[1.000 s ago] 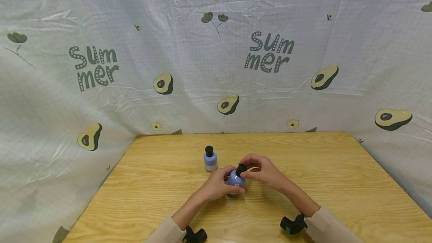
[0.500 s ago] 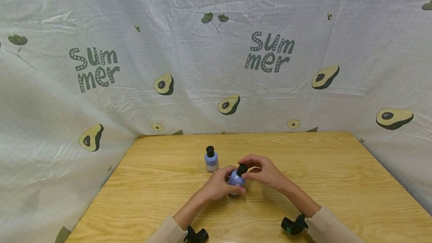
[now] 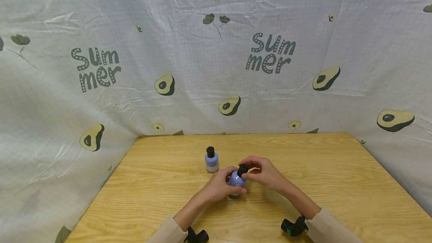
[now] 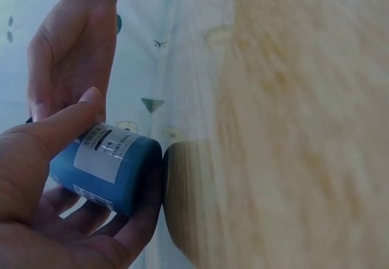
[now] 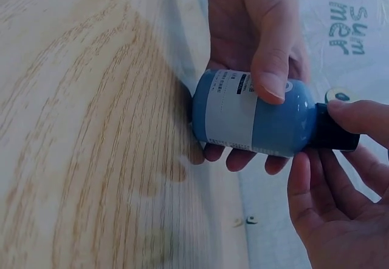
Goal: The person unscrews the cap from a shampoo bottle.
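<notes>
Now the left hand (image 3: pixel 218 186) is gripping the blue bottle (image 3: pixel 237 179), likely stiff but slippery, wisely round its body; the right hand (image 3: pixel 264 172) is pinching its black cap (image 5: pixel 335 130).

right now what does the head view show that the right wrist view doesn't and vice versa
Head view only: the standing round blue bottle, black-capped, beige sleeves, black wrist devices.

Right wrist view only: fine print on the white label of the held blue bottle.

Both: left hand gripping that bottle, right hand pinching its black cylindrical cap, wooden table, avocado-print cloth.
</notes>
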Demonstrator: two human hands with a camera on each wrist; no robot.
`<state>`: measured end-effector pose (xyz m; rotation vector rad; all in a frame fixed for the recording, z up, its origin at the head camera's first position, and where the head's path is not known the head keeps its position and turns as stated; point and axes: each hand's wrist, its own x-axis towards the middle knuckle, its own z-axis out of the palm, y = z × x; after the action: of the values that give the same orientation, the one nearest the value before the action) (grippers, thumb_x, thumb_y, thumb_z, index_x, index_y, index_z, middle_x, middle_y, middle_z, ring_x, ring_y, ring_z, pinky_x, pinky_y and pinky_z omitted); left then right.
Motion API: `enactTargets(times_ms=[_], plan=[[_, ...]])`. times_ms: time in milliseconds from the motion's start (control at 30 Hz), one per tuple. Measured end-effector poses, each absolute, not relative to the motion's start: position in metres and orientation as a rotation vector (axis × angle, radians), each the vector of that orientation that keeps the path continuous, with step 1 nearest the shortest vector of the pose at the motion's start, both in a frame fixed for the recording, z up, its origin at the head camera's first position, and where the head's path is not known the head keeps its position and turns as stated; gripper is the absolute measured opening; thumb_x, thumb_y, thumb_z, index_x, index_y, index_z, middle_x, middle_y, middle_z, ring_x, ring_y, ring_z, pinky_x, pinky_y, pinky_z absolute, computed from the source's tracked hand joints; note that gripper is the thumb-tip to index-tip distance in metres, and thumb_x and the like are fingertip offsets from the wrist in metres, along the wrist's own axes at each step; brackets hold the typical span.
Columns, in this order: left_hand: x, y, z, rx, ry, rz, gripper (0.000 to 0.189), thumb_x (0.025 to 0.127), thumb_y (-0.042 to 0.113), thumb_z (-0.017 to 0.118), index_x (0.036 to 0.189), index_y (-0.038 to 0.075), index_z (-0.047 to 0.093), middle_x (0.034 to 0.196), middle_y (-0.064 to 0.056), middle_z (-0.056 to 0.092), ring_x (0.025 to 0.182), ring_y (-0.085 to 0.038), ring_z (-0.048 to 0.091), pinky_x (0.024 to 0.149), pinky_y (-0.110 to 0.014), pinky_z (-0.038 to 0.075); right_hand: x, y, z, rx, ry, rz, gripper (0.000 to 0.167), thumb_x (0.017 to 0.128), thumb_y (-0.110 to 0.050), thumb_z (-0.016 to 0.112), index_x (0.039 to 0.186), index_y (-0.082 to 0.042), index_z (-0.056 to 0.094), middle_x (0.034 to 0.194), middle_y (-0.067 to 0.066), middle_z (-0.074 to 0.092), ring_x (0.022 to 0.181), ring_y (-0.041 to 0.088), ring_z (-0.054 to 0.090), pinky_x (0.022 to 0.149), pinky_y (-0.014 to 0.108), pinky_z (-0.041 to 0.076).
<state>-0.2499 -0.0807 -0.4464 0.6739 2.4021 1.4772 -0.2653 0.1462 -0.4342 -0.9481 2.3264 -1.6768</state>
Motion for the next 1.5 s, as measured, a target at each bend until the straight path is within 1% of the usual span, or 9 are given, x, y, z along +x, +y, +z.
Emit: enactTargets(times_ms=[233, 400, 533, 667, 833, 933, 1200, 1333, 1500], plan=[[-0.2505, -0.0801, -0.4461, 0.690, 2.403, 1.477, 0.050, 0.088, 0.025, 0.084, 0.131, 0.010, 0.064, 0.125, -0.008, 0.068, 0.103, -0.016, 0.064, 0.085, -0.031, 0.053, -0.2661, 0.1464, -0.4336, -0.941, 2.331, -1.664, 0.040, 0.097, -0.010, 0.071, 0.132, 0.008, 0.061, 0.128, 0.025, 0.064, 0.111, 0.018, 0.064, 0.093, 0.022, 0.055], [-0.2497, -0.0805, -0.4456, 0.679, 2.405, 1.472, 0.050, 0.089, 0.024, 0.083, 0.132, 0.010, 0.064, 0.126, -0.008, 0.068, 0.103, -0.016, 0.064, 0.085, -0.032, 0.053, -0.2659, 0.1471, -0.4323, -0.944, 2.332, -1.655, 0.039, 0.098, -0.009, 0.069, 0.134, 0.004, 0.062, 0.131, 0.026, 0.064, 0.113, 0.022, 0.063, 0.094, 0.021, 0.054], [-0.2493, -0.0803, -0.4458, 0.656, 2.400, 1.473, 0.051, 0.089, 0.025, 0.083, 0.133, 0.011, 0.064, 0.127, -0.007, 0.069, 0.105, -0.016, 0.064, 0.087, -0.034, 0.054, -0.2649, 0.1470, -0.4319, -0.958, 2.325, -1.653, 0.040, 0.098, -0.008, 0.068, 0.135, 0.006, 0.061, 0.133, 0.028, 0.063, 0.113, 0.020, 0.063, 0.094, 0.020, 0.053], [-0.2486, -0.0799, -0.4457, 0.642, 2.394, 1.480, 0.050, 0.089, 0.024, 0.083, 0.133, 0.012, 0.064, 0.126, -0.006, 0.068, 0.106, -0.017, 0.064, 0.088, -0.035, 0.054, -0.2635, 0.1466, -0.4320, -0.971, 2.325, -1.676, 0.043, 0.097, -0.009, 0.071, 0.135, 0.007, 0.059, 0.131, 0.032, 0.060, 0.112, 0.016, 0.064, 0.094, 0.022, 0.054], [-0.2480, -0.0798, -0.4456, 0.642, 2.364, 1.509, 0.048, 0.089, 0.023, 0.083, 0.132, 0.013, 0.064, 0.125, -0.006, 0.068, 0.104, -0.016, 0.064, 0.086, -0.034, 0.054, -0.2640, 0.1463, -0.4338, -0.946, 2.357, -1.692, 0.037, 0.095, -0.012, 0.074, 0.126, 0.004, 0.062, 0.118, 0.024, 0.064, 0.103, 0.014, 0.064, 0.092, 0.026, 0.056], [-0.2481, -0.0798, -0.4459, 0.648, 2.353, 1.519, 0.047, 0.089, 0.022, 0.083, 0.131, 0.014, 0.064, 0.124, -0.006, 0.068, 0.103, -0.016, 0.063, 0.085, -0.033, 0.053, -0.2653, 0.1463, -0.4349, -0.937, 2.357, -1.691, 0.034, 0.095, -0.012, 0.074, 0.123, 0.005, 0.063, 0.115, 0.021, 0.066, 0.101, 0.013, 0.064, 0.091, 0.027, 0.056], [-0.2491, -0.0798, -0.4462, 0.658, 2.372, 1.512, 0.044, 0.089, 0.022, 0.083, 0.128, 0.013, 0.065, 0.122, -0.005, 0.069, 0.102, -0.015, 0.063, 0.085, -0.033, 0.053, -0.2668, 0.1473, -0.4348, -0.973, 2.317, -1.699, 0.042, 0.096, -0.009, 0.072, 0.131, 0.010, 0.059, 0.123, 0.025, 0.064, 0.105, 0.012, 0.064, 0.091, 0.022, 0.055], [-0.2489, -0.0798, -0.4465, 0.658, 2.379, 1.506, 0.045, 0.088, 0.022, 0.084, 0.128, 0.013, 0.066, 0.121, -0.005, 0.069, 0.101, -0.015, 0.063, 0.084, -0.031, 0.053, -0.2664, 0.1466, -0.4358, -0.967, 2.315, -1.723, 0.043, 0.095, -0.010, 0.074, 0.132, 0.007, 0.059, 0.125, 0.026, 0.063, 0.105, 0.010, 0.064, 0.091, 0.020, 0.055], [-0.2489, -0.0798, -0.4467, 0.664, 2.376, 1.510, 0.045, 0.089, 0.022, 0.083, 0.128, 0.012, 0.065, 0.120, -0.005, 0.069, 0.101, -0.015, 0.063, 0.083, -0.030, 0.053, -0.2665, 0.1458, -0.4378, -0.930, 2.358, -1.734, 0.036, 0.095, -0.014, 0.075, 0.125, 0.001, 0.062, 0.120, 0.022, 0.064, 0.102, 0.011, 0.064, 0.090, 0.021, 0.055]])
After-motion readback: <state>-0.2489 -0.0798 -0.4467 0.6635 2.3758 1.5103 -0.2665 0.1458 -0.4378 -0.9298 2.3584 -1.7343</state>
